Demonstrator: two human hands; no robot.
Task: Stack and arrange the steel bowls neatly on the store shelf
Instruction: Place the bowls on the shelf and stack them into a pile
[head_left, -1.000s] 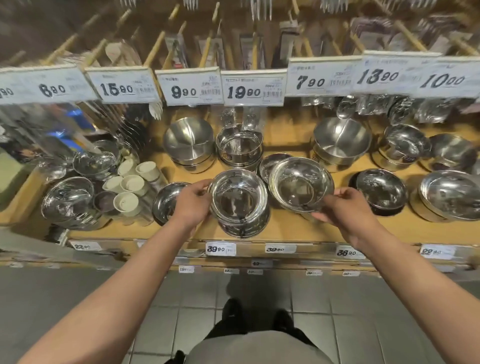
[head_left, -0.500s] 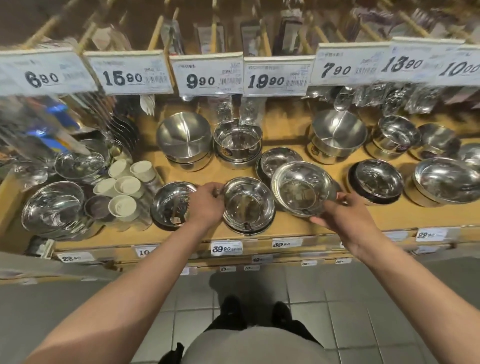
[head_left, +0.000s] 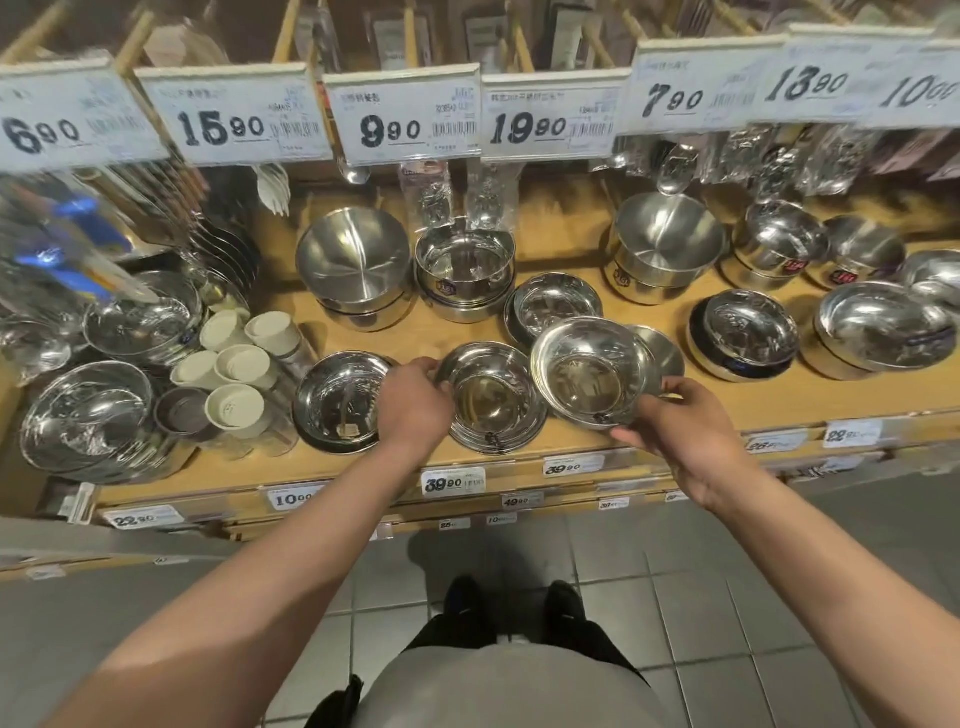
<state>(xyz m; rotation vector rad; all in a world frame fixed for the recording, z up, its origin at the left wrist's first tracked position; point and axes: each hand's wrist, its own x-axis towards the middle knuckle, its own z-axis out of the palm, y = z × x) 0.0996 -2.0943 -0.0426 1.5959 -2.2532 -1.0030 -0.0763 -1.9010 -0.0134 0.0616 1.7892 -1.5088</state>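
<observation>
A low stack of steel bowls (head_left: 493, 402) sits near the front of the wooden shelf (head_left: 675, 415). My left hand (head_left: 413, 405) grips the stack's left rim. My right hand (head_left: 680, 431) holds a single steel bowl (head_left: 589, 379) by its near right rim, tilted and raised just right of the stack, overlapping its edge. Behind the held bowl lies another shallow bowl (head_left: 662, 353), partly hidden. A wide bowl (head_left: 340, 402) stands directly left of my left hand.
Deeper bowl stacks (head_left: 358, 265), (head_left: 465, 270), (head_left: 667, 244) stand at the back. More bowls (head_left: 745, 335), (head_left: 878, 327) fill the right side. Cream cups (head_left: 234, 364) and wrapped lids (head_left: 85, 415) crowd the left. Price cards (head_left: 402, 117) hang overhead.
The stack under my left hand went from raised to sitting low on the shelf. The bowl in my right hand stays lifted beside it and has edged closer to the stack.
</observation>
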